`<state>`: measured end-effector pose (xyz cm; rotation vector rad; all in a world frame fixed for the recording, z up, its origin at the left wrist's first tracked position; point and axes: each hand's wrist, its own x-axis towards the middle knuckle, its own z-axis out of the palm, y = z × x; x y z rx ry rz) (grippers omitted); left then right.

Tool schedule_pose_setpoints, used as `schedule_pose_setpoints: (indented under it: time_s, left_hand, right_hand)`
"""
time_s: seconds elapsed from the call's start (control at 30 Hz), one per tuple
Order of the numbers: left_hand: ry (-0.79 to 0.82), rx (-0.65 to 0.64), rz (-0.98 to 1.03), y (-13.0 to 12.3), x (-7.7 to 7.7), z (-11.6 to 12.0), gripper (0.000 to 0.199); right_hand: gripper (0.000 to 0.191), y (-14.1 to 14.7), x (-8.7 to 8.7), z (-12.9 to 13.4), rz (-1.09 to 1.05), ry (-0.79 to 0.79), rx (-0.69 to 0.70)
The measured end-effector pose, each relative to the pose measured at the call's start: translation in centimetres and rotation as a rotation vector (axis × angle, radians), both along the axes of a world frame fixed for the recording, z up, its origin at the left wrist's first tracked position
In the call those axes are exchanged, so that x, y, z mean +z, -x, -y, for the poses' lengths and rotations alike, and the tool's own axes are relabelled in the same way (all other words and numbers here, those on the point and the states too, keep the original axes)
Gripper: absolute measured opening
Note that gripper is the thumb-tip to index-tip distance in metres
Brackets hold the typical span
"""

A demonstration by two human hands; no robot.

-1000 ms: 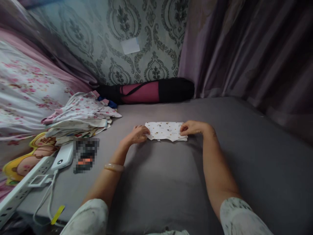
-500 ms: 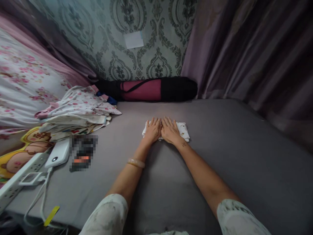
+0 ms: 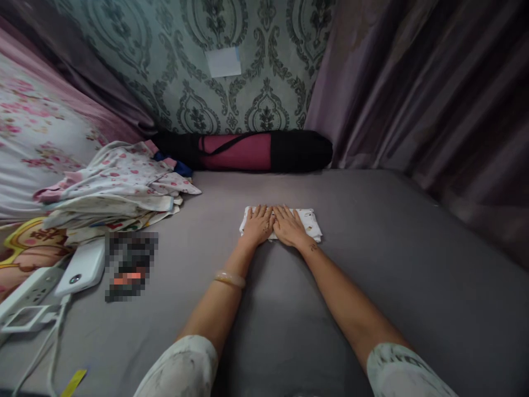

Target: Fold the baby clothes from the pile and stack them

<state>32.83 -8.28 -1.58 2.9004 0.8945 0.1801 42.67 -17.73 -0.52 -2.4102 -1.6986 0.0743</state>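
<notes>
A small folded white cloth point(image 3: 312, 223) with dark and tan marks lies flat on the grey sheet point(image 3: 372, 231). My left hand point(image 3: 259, 226) rests palm down on its left half, fingers spread and pointing away from me. Beside it, my right hand point(image 3: 288, 226) presses flat on the middle of the cloth, fingers also stretched out. The two hands touch or nearly touch at the thumbs. A pale bangle point(image 3: 230, 278) circles my left wrist area.
Heaped printed clothes point(image 3: 124, 176) lie at the left. Nearer are a white power bank point(image 3: 82, 270), a power strip point(image 3: 31, 292), cables and a pixelated item point(image 3: 131, 267). A black and red long bag point(image 3: 248, 151) lies along the wall; curtains hang on both sides.
The view has shifted slightly, so the things at the left sit further left. Both hands stay flat on the cloth, their fingers slightly nearer to me.
</notes>
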Motion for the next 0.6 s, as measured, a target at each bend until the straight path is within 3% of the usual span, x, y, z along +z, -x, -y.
schedule_pose_setpoints:
  time_s: [0.17,0.27,0.47,0.6]
  left_hand:
    - [-0.092,-0.043,0.104,0.23,0.51,0.65,0.053]
    - [-0.044,-0.076,0.059,0.21,0.43,0.8,0.053]
    - [-0.002,-0.065,0.024,0.06,0.14,0.65,0.053]
    - [-0.072,-0.033,0.076,0.35,0.48,0.87,0.056]
  right_hand:
    - [0.057,0.07,0.28,0.6,0.053,-0.067,-0.072]
    - [0.056,0.11,0.02,0.74,0.018,-0.022,-0.08]
    - [0.056,0.01,-0.25,0.64,0.009,-0.009,-0.077]
    - [0.057,-0.14,-0.06,0.88,0.038,-0.042,-0.109]
